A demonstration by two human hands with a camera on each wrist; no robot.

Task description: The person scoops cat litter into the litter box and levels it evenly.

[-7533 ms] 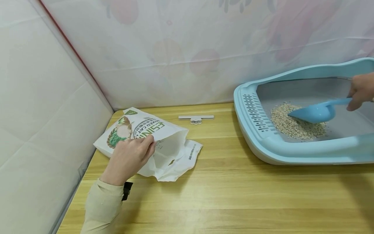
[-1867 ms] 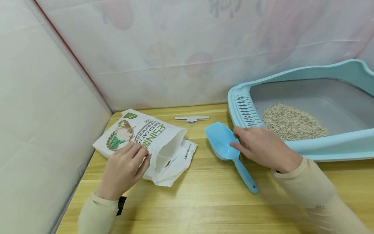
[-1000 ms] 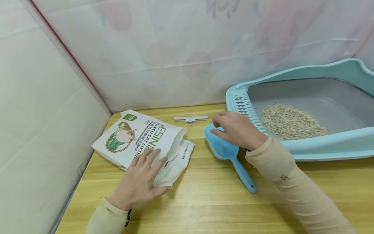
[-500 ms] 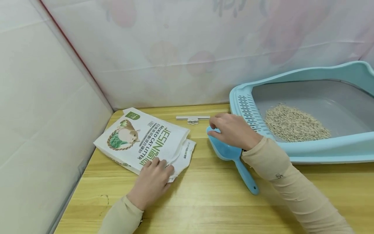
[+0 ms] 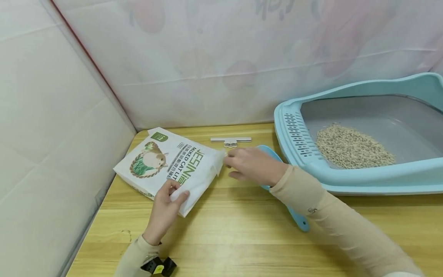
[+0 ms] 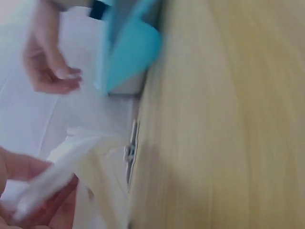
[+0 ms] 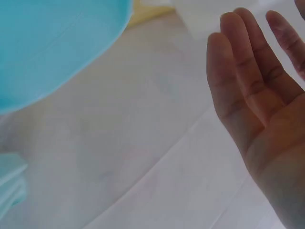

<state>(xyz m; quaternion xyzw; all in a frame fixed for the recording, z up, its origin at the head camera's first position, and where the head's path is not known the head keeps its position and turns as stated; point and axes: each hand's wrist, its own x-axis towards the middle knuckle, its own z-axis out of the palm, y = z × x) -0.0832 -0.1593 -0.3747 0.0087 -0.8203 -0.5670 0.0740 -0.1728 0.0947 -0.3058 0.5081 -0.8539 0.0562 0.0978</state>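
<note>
A white bag of cat litter (image 5: pixel 176 157) lies flat on the wooden table, its open end toward the right, with the end flap folded under or hidden. My left hand (image 5: pixel 165 211) pinches the bag's near edge by its mouth; the left wrist view shows thin white bag material (image 6: pixel 50 179) between thumb and fingers. Just off the bag's far right corner is my right hand (image 5: pixel 254 165), its fingers (image 7: pixel 240 67) loosely extended around nothing in the right wrist view. Beneath that hand a blue scoop (image 5: pixel 299 219) rests on the table, partly covered.
A light blue litter box (image 5: pixel 304 165) stands at the right, with a heap of pellet litter (image 5: pixel 353 148) inside. Against the back lies a pale bag clip (image 5: pixel 231 141). Fabric walls (image 5: pixel 207 77) close off the back and left.
Earlier the right hand used the scoop in the litter; the scoop now lies on the table. The right hand has moved left to the bag, and the left hand has regripped its mouth, now flattened.
</note>
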